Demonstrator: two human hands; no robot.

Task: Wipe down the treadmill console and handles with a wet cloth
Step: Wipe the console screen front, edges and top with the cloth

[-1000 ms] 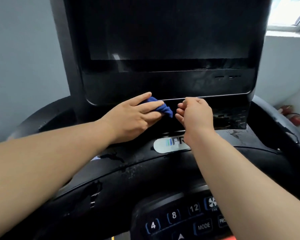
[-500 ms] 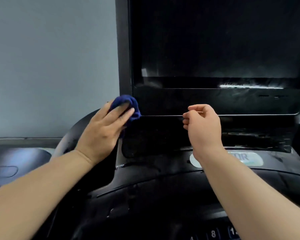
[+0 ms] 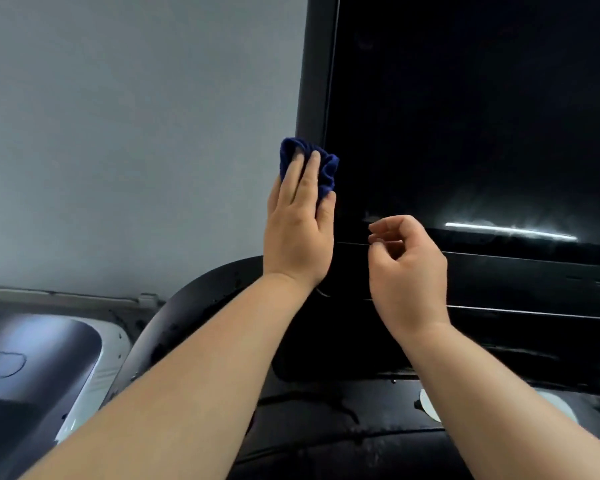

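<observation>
While the wet cloth [image 3: 323, 169] lies bunched against the left frame edge [image 3: 312, 81] of the treadmill console [image 3: 465, 116], the step in hand is judged to be the wiping of that upright edge and the adjoining dark screen; to do it well, pressure should be kept even and flat, each stroke should overlap the last, and the cloth should be refolded to a clean face rather than dragged as a wad, since streaks show at 3 o'clock of the right hand along the bright reflection; excess water should be kept out of the horizontal seams below. Left hand [image 3: 297, 233]: fingers [image 3: 293, 181] extended nearly straight and laid flat over the cloth, pressing it to the frame, with blue folds showing at 12 and 1 o'clock of the fingertips; no curled grasp is evident. Right hand [image 3: 409, 268]: fingers [image 3: 383, 233] loosely curled, nothing held, positioned just beside the seam under the screen; whether they touch it cannot be determined. Curved black handle [image 3: 187, 306], at 7 o'clock of the left hand, carries droplets and appears not yet dried; remaining handle work is judged outstanding.
</observation>
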